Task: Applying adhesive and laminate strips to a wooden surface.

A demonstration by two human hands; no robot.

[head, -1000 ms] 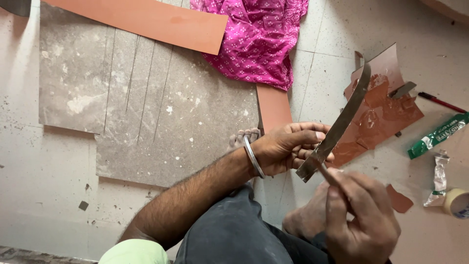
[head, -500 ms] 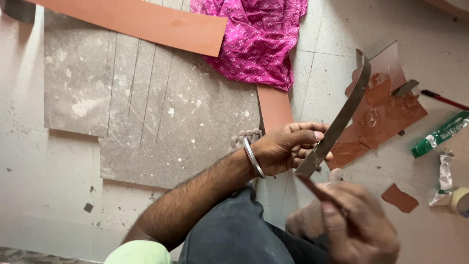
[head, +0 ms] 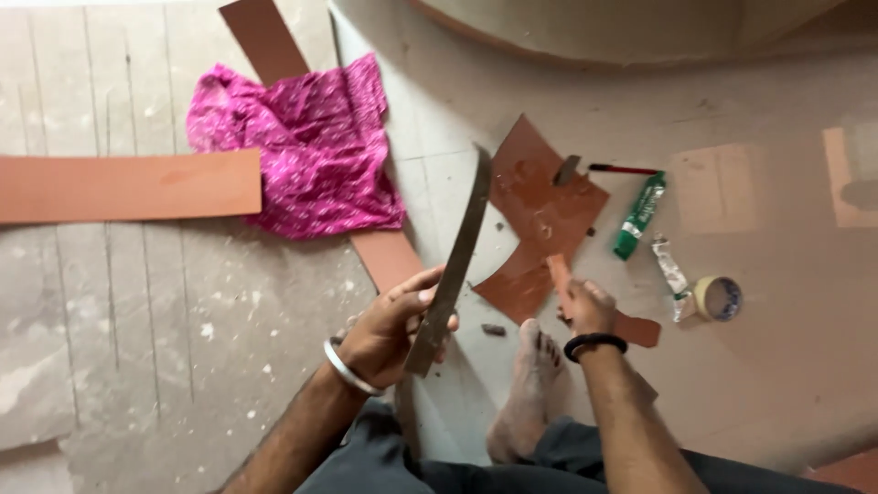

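**Gripping a long metal blade over a floor full of leather scraps**

Sitting on the floor, so everything's laid out around the hands. The left hand [head: 393, 334] is closed around the lower end of a long flat metal blade [head: 453, 265], which slants up and away from it, a bit to the right. There's a silver bangle [head: 347, 368] on that wrist.

The right hand [head: 585, 306] is closed on a small strip of brown leather [head: 558, 274], pinched so it pokes up past the fingers. Black band [head: 594, 342] on that wrist. A bare foot [head: 530, 384] sits between the two hands, a little nearer the body, with a tiny dark scrap [head: 494, 329] just beyond the toes.

Right above the right hand lies a big angular brown leather piece [head: 540, 220], with the blade's tip reaching up along its left edge. Further out to the right of that hand: a green tube [head: 640, 215], a red pencil [head: 624, 169], a crumpled squeezed tube [head: 672, 274] and a roll of tape [head: 718, 297].

Up and left of the left hand there's a bunched pink cloth [head: 302, 151] lying over a long brown strip [head: 274, 55], plus a paler orange strip [head: 128, 187] far off to the left. The floor [head: 183, 320] there is scuffed grey with cut lines.
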